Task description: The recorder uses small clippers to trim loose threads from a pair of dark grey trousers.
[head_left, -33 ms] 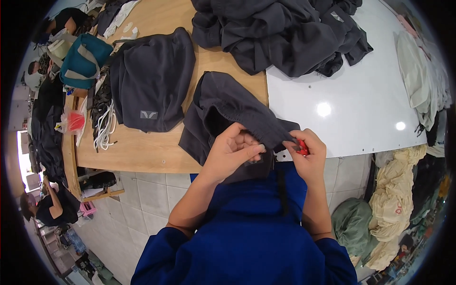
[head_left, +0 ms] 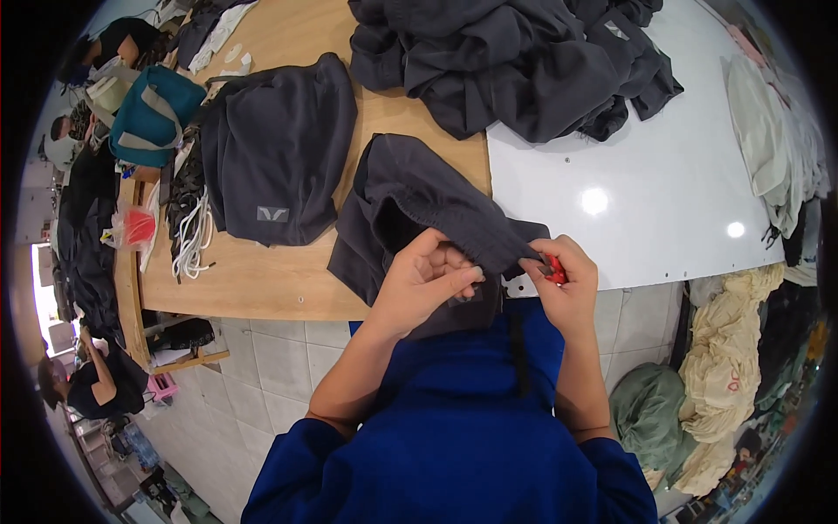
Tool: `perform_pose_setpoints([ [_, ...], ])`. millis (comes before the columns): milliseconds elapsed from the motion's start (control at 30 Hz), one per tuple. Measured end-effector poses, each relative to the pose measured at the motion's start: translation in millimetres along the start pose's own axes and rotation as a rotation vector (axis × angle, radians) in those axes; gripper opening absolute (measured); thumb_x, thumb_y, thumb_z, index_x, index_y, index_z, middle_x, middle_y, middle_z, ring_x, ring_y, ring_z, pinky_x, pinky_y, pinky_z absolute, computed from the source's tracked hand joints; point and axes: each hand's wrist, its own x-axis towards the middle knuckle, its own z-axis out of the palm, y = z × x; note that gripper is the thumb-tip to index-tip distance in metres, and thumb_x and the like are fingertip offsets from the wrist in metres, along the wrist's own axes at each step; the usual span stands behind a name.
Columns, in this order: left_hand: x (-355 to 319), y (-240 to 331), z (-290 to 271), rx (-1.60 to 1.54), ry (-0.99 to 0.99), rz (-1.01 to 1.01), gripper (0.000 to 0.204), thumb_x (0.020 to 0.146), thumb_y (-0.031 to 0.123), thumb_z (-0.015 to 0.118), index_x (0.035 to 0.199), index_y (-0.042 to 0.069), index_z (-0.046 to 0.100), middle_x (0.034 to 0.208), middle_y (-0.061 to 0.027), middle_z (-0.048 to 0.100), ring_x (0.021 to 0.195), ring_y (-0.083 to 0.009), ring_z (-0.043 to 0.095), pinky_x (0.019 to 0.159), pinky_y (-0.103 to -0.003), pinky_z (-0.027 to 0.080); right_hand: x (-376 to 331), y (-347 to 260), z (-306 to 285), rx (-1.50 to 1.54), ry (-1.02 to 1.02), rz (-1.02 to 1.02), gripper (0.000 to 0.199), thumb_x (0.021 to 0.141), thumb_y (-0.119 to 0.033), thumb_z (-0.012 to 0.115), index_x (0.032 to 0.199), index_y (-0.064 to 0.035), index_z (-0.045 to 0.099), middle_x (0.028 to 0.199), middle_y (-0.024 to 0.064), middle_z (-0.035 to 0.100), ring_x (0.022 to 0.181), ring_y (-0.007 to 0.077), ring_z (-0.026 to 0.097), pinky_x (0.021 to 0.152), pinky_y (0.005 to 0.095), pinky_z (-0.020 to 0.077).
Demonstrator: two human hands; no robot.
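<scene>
A dark grey garment (head_left: 419,183) with a gathered, elastic-looking waistband lies at the table's front edge, part of it hanging over toward me. My left hand (head_left: 434,279) is closed on the near side of that waistband, thumb and fingers bent together. At the right end of the band, my right hand (head_left: 566,284) pinches the cloth between thumb and fingers. Tucked in the same hand is a small red tool (head_left: 555,269); the fingers hide most of it, so I cannot tell its kind.
Left of the garment lies another dark grey piece (head_left: 275,157) with a light patch. A heap of dark grey cloth (head_left: 515,61) covers the far side. White cords (head_left: 194,240) and a teal bag (head_left: 153,118) are at the left edge. Cream cloth (head_left: 724,358) is piled at right; people work far left.
</scene>
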Motion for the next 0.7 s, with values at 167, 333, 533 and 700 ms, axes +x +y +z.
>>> perform_pose_setpoints([
  [167, -1.7, -4.9, -11.4, 0.039, -0.060, 0.003, 0.025, 0.085, 0.001, 0.061, 0.108, -0.001, 0.052, 0.086, -0.0057, 0.061, 0.075, -0.0095, 0.059, 0.069, -0.023, 0.049, 1.9, 11.3, -3.5, 0.137, 0.003, 0.090, 0.015, 0.076, 0.003, 0.066, 0.090, 0.0006, 0.062, 0.070, 0.0016, 0.046, 0.062, 0.0081, 0.044, 0.055, 0.0210, 0.0346],
  [333, -0.1, -12.1, -10.8, 0.276, 0.025, 0.103, 0.021, 0.088, 0.005, 0.058, 0.108, -0.001, 0.054, 0.091, -0.0043, 0.060, 0.083, -0.0072, 0.055, 0.073, -0.020, 0.045, 2.8, 13.4, -4.2, 0.366, 0.001, 0.238, 0.007, 0.087, -0.005, 0.059, 0.092, 0.0010, 0.060, 0.071, -0.0014, 0.043, 0.063, 0.0062, 0.039, 0.056, 0.0201, 0.0313],
  [533, 11.0, -22.8, 4.8, 0.224, 0.024, 0.148, 0.012, 0.089, 0.009, 0.060, 0.096, 0.000, 0.058, 0.089, -0.0004, 0.058, 0.081, -0.0047, 0.053, 0.069, -0.020, 0.043, 0.4, 13.9, 1.5, 0.361, -0.059, 0.168, 0.009, 0.086, -0.002, 0.059, 0.095, -0.0004, 0.059, 0.070, -0.0027, 0.041, 0.062, 0.0053, 0.037, 0.056, 0.0187, 0.0306],
  [700, 21.2, -24.7, 16.0, 0.163, 0.157, 0.298, 0.011, 0.089, 0.009, 0.059, 0.085, -0.001, 0.057, 0.079, 0.0008, 0.055, 0.074, -0.0035, 0.051, 0.064, -0.018, 0.040, -13.9, 4.4, 15.4, 0.103, 0.201, -0.166, 0.050, 0.066, -0.009, 0.082, 0.104, -0.0049, 0.049, 0.070, -0.0019, 0.040, 0.059, 0.0059, 0.036, 0.052, 0.0177, 0.0317],
])
